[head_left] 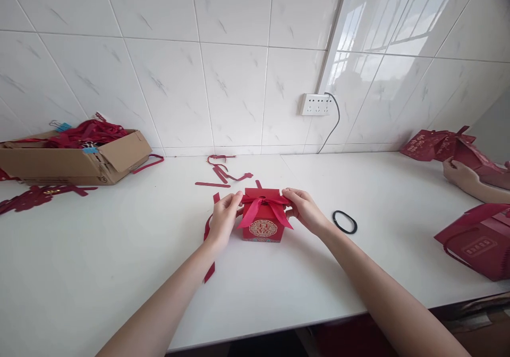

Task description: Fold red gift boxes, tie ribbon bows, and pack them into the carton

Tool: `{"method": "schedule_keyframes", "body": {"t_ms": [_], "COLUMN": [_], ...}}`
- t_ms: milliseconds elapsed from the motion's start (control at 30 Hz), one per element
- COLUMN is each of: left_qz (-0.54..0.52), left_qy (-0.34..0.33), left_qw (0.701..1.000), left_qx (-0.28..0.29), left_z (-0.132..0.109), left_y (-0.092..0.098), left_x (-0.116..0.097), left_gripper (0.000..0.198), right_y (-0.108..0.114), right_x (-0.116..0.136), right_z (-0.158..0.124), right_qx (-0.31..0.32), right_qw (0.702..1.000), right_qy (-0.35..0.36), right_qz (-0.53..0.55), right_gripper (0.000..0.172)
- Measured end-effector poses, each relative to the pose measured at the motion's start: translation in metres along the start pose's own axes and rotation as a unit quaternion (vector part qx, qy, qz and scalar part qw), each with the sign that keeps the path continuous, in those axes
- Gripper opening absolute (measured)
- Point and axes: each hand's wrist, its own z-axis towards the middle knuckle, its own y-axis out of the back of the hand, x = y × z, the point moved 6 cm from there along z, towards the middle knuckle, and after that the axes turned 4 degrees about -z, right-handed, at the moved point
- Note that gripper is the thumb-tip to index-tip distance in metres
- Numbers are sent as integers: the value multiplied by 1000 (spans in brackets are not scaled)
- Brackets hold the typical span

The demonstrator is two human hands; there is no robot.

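A small red gift box (261,235) with a round gold emblem on its front stands upright on the white table. Around its top runs a red ribbon (274,212), tied in a bow with two tails hanging over the front. My left hand (226,216) is closed at the box's upper left, thumb and fingers pinching the ribbon's loop. At the upper right, my right hand (305,208) pinches the other loop the same way. The fingertips behind the loops are partly hidden. Beside my left hand lies a loose red ribbon strip (210,273).
Red ribbon scraps (223,173) lie behind the box. A cardboard box (79,167) of red ribbons stands at the left. A black ring-shaped band (345,222) lies to the right. Farther right are a red bag (478,243) and another person's arm (464,179). A socket strip (316,104) is on the wall.
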Motion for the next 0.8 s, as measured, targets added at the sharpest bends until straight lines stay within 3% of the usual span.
{"method": "schedule_keyframes", "body": {"t_ms": [167, 300, 367, 467, 567, 667, 800], "left_qz": [-29, -11, -21, -26, -4, 35, 124], "left_qy": [29, 30, 42, 82, 109, 42, -54], "left_qw": [999, 999, 999, 995, 986, 979, 978], "left_qx": [21, 11, 17, 41, 129, 196, 157], "left_z": [4, 7, 6, 2, -7, -15, -14], "left_y": [-1, 2, 1, -3, -16, -24, -18], "left_x": [4, 10, 11, 12, 9, 1, -1], "left_gripper": [47, 42, 41, 43, 54, 59, 74], "right_y": [5, 26, 28, 15, 0, -8, -14], "right_x": [-3, 11, 16, 11, 4, 5, 8], "right_z": [0, -4, -8, -10, -11, -11, -10], "right_qx": [5, -145, -186, -126, -46, -17, 0], "right_qw": [999, 989, 981, 987, 993, 999, 995], "right_qy": [-33, 27, 32, -34, -50, 16, 70], "right_qz": [16, -17, -45, -98, -95, -45, -71], "right_gripper": [36, 39, 37, 36, 39, 42, 52]}}
